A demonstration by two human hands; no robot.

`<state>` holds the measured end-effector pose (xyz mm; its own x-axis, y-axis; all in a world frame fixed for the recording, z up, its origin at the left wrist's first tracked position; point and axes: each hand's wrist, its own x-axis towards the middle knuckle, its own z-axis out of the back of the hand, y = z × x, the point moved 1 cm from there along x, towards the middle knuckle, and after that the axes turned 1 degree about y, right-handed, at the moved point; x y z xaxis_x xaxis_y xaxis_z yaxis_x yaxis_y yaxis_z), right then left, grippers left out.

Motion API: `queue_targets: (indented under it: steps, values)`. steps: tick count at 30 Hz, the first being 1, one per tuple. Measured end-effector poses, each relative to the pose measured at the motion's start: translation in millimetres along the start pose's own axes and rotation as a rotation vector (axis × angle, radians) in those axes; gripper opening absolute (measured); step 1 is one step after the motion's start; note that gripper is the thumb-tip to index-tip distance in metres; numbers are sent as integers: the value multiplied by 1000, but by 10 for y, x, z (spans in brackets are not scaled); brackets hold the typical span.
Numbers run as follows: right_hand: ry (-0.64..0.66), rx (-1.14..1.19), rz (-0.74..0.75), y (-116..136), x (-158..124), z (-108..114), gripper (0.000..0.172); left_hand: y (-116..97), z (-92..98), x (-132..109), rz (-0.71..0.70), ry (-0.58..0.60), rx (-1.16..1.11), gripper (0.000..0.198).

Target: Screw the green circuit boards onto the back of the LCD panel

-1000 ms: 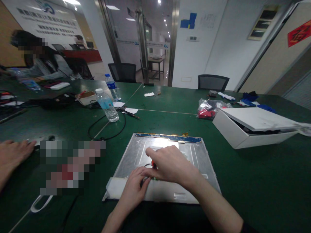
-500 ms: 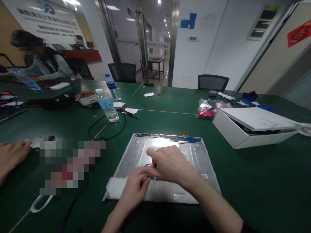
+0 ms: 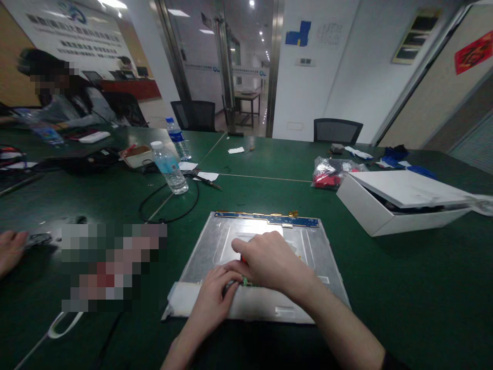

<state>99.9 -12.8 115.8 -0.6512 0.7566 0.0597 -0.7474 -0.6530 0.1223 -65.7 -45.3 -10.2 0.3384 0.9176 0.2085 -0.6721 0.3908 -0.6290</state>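
Note:
A flat metal panel (image 3: 319, 257) lies in front of me, with a blue circuit strip (image 3: 300, 221) along its far edge and a whitish strip (image 3: 265, 303) along its near edge. My right hand (image 3: 269, 259) is closed round a red-handled tool (image 3: 243, 258) above the panel's middle; the tool's tip is hidden. Just left of it, my left hand (image 3: 215, 290) presses its fingers together near a small green part (image 3: 245, 281) at the strip's edge. Something dark shows between the left thumb and fingers, too small to name.
Another person's hand (image 3: 11, 252) rests at the far left. Beyond the panel stand two water bottles (image 3: 171, 172) (image 3: 179, 141) beside a black cable (image 3: 198, 198). A white box (image 3: 400, 221) and a plastic bag with red contents (image 3: 331, 174) are at the right.
The other person's hand at the left has drawn back toward the left edge. My fingers have shifted only slightly, and more of the small green part shows.

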Motion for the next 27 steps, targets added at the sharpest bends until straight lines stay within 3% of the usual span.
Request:
queue_targets:
  steps: [4, 9, 13, 18, 27]
  values:
    - [-35, 30, 77, 10, -22, 28, 17, 10, -5, 3, -16, -11, -10, 22]
    - [-38, 48, 98, 16, -35, 48, 20, 0, -8, 4, -1, -32, -10, 21]
    - [-13, 35, 46, 4, -1, 12, 35, -14, 4, 4, 2, -27, -3, 21]
    - [-44, 35, 74, 15, -18, 22, 15, 14, -11, 1, -17, -25, -12, 20]
    - [-29, 49, 35, 7, -2, 7, 31, 5, -8, 1, -34, -43, -3, 21]
